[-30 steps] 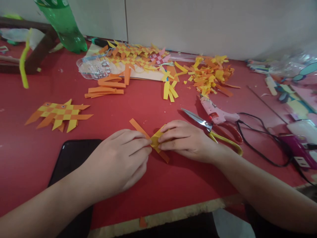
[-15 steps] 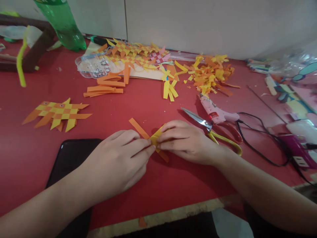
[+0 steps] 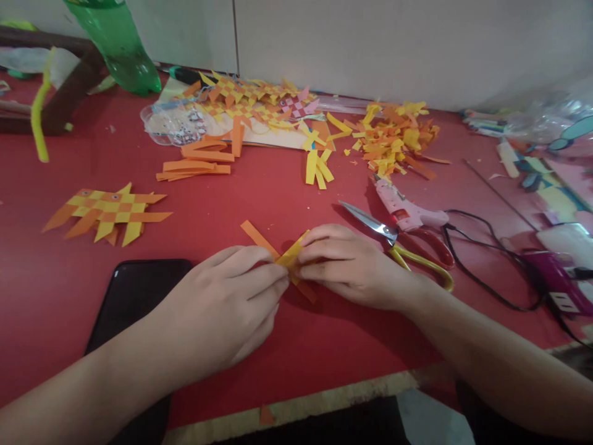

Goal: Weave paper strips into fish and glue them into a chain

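Red table (image 3: 222, 213), front middle: left hand (image 3: 236, 296) and right hand (image 3: 352, 266) pinch a yellow strip (image 3: 291, 250) crossing an orange strip (image 3: 254, 234), between black phone (image 3: 134, 296) and scissors (image 3: 388, 233). Checkered paper fish (image 3: 120, 211) beyond phone.

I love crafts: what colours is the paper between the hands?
The paper is orange and yellow; the head view shows it best.

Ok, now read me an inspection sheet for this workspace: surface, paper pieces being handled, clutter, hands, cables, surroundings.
Surface: red tabletop, with small paper scraps.
Paper pieces: orange strip and yellow strip, crossed.
Clutter: scissors, pink glue gun, black phone, loose paper heap.
Hands: left hand and right hand, both with fingertips on the yellow strip.
Cables: black cord looping between glue gun and purple box.
Surroundings: pale wall, green bottle.
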Motion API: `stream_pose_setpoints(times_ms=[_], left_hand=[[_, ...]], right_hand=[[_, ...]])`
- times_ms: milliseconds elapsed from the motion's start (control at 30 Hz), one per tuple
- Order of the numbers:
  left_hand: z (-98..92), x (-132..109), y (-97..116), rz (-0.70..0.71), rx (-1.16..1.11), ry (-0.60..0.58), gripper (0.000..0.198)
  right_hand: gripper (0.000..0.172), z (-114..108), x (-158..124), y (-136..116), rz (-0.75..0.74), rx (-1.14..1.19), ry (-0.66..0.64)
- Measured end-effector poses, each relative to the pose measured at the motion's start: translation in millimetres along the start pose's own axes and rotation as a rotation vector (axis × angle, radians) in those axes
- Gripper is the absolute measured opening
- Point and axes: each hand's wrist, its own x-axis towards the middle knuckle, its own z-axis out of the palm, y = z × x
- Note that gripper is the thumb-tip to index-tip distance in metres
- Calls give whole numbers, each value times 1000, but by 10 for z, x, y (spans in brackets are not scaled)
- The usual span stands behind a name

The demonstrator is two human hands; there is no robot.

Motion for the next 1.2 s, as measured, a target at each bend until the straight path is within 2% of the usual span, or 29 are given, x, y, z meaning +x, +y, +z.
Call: stream_pose_setpoints(times_ms=[567,767,933,1200], left_hand=[[6,-10,25,-12,-17,-53,29],[-2,-26,56,-50,-79,-75,33],[-1,-30,62,-36,-80,-74,40],[-28,34,119,-85,-114,-117,33]], right_hand=[[23,31,-31,5,44,16,14],[18,-4,-32,-60,121,-89,44],[18,-35,-95,-103,79,-116,-27],[20,-51,-135,-130,58,-100,-76]])
